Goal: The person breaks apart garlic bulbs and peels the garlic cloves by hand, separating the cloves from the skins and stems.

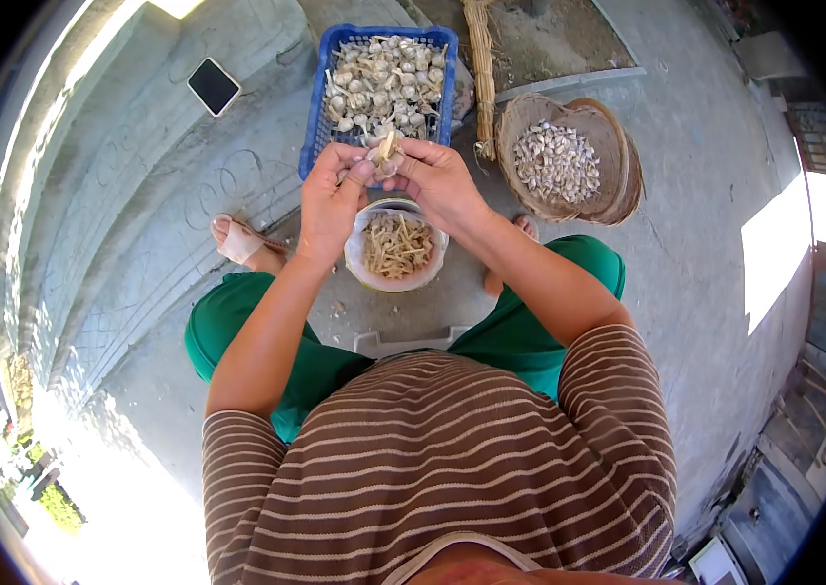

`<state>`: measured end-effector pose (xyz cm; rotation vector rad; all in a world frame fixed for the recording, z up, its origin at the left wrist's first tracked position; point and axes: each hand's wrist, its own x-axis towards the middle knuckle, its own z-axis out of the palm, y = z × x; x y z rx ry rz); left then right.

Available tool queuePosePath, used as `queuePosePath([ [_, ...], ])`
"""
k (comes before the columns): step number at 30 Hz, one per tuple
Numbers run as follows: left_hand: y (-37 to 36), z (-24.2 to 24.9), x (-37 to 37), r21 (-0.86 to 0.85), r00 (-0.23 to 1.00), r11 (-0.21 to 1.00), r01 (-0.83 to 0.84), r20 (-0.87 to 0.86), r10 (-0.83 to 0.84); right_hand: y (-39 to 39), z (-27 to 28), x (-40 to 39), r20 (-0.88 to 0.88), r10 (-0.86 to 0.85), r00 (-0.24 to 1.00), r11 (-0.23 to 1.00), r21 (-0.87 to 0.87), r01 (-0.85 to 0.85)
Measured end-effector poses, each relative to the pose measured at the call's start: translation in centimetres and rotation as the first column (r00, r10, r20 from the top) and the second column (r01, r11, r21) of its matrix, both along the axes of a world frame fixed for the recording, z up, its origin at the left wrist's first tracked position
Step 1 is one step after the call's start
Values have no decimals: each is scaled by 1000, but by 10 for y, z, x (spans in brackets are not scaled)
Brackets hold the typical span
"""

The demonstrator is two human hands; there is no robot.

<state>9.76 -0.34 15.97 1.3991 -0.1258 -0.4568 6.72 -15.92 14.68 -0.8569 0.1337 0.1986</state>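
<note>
Between my two hands, over the near edge of a blue plastic crate (309,146), is a garlic bulb (387,154) with a short pale stalk. My left hand (336,185) pinches it from the left, and my right hand (440,183) grips it from the right. Many whole garlic bulbs (389,83) fill the crate. Just below my hands stands a white bowl (395,283) holding dry garlic stalks (396,246). To the right, a woven basket (616,156) holds loose garlic cloves (556,162).
A dark-screened tablet or phone (213,87) lies on the floor at the upper left. A long straw bundle (481,73) lies between crate and basket. My feet (242,242) flank the bowl. Part of a pale stool (413,343) shows beneath me.
</note>
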Motion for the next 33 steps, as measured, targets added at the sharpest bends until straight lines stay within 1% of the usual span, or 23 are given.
queuePosePath([
  [1, -1, -1, -1, 1, 1000, 1000, 1, -2, -1, 0, 0, -1, -2, -1, 1000, 1000, 1, 1],
  [3, -6, 1, -4, 122, 987, 992, -27, 158, 8, 1, 2, -1, -49, -3, 999, 1000, -9, 2],
  [4, -8, 4, -5, 122, 988, 992, -26, 156, 7, 1, 4, -1, -51, -4, 999, 1000, -9, 3],
  [6, -10, 11, -7, 210, 987, 977, -23, 158, -11, 2, 5, -1, -99, -13, 995, 1000, 5, 14],
  [7, -10, 8, -8, 211, 988, 977, -23, 155, -11, 3, 3, -1, -102, -13, 995, 1000, 5, 13],
  [9, -9, 1, -6, 88, 999, 996, -28, 22, 26, 5, -2, -1, -123, -39, 992, 998, 37, 43],
  [10, -8, 0, -5, 89, 999, 996, -27, 20, 25, 5, -2, -2, -125, -40, 991, 998, 38, 45],
  [12, -7, -1, -4, 73, 999, 997, -15, -28, 17, 6, -1, -2, -65, -52, 997, 997, -65, 48],
  [13, -7, -1, -4, 73, 999, 997, -15, -30, 17, 6, -2, -2, -66, -52, 996, 997, -64, 48],
  [15, -7, 0, -5, 165, 999, 986, -10, 43, 2, 4, -5, -1, 51, -58, 997, 985, -161, 66],
  [19, -3, -2, -6, 154, 1000, 988, 16, 15, -18, 8, -11, -4, 64, -61, 996, 978, -196, 73],
  [21, -4, -3, -7, 52, 995, 999, 5, -96, 0, 9, -11, -5, 40, -72, 997, 974, -213, 79],
  [22, -4, -4, -8, 51, 995, 999, 4, -99, 1, 9, -13, -6, 37, -72, 997, 974, -214, 78],
  [24, -4, -7, -9, -3, 984, 1000, -13, -177, 12, 8, -17, -5, 57, -71, 996, 974, -212, 82],
  [25, -3, -8, -8, -7, 983, 1000, -12, -184, 10, 7, -19, -5, 50, -72, 996, 973, -216, 81],
  [27, 1, -11, -8, 37, 954, 996, 82, -293, -67, 6, -24, -8, 22, -51, 998, 951, -304, 55],
  [29, 3, -16, -10, 34, 945, 994, 105, -314, -89, 4, -27, -13, 7, -33, 999, 945, -326, 34],
  [31, 7, -15, -12, 41, 907, 984, 173, -395, -143, 2, -32, -17, -48, 49, 998, 931, -360, -63],
  [32, 10, -16, -13, 42, 907, 984, 171, -396, -141, 1, -34, -17, -57, 72, 996, 907, -411, -89],
  [33, 12, -18, -14, 36, 894, 981, 190, -419, -158, 0, -37, -18, -56, 74, 996, 908, -410, -91],
])
